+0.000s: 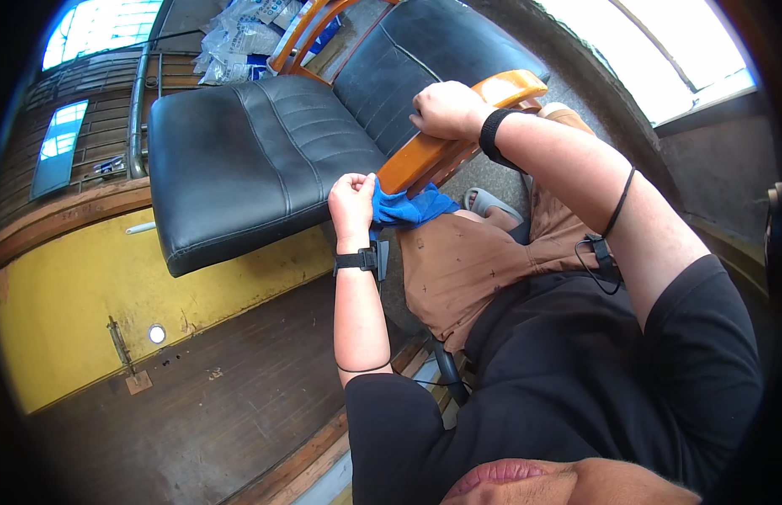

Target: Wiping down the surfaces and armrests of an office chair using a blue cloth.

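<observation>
A black padded chair (265,151) with stitched seams stands before me, its seat to the left and its backrest to the upper right. Its near armrest (414,162) is glossy orange-brown wood. My left hand (351,202) is at the front end of that armrest, fingers pinched on a blue cloth (408,209) that wraps under the wood and hangs beside it. Farther back along the same armrest, my right hand (450,111) is closed over the wood, its fingertips partly hidden. Black bands circle both wrists.
Clear plastic bags (239,42) lie behind the chair. At the left are a metal rack (138,109) and a yellow panel (71,311) with a bolt latch (120,345). A brown wooden surface (197,429) spans the lower left. My sandalled foot (492,206) is below the armrest.
</observation>
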The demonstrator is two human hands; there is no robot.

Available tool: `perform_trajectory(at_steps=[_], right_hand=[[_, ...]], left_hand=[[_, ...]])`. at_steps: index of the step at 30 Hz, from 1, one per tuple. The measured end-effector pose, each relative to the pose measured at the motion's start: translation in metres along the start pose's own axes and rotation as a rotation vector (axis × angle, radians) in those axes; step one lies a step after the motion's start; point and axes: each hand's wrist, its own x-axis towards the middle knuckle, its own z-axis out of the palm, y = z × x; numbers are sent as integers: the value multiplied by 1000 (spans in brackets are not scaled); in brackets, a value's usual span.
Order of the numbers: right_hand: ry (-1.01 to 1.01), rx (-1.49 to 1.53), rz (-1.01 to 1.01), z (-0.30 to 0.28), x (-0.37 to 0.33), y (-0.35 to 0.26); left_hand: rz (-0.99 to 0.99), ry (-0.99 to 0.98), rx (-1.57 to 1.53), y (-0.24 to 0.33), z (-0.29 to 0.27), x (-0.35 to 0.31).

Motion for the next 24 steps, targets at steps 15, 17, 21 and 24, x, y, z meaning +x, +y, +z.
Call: perform_trajectory(at_steps=[15, 17, 21, 24], right_hand=[[11, 12, -17, 5, 2, -3], [27, 20, -9, 3, 0, -2], [23, 26, -3, 1, -1, 6], [19, 25, -2, 2, 1, 5]], left_hand=[[-2, 29, 20, -12, -2, -7], [16, 40, 60, -10, 1, -7], [-33, -83, 30, 4, -1, -14], [-46, -132, -11, 7, -4, -18]])
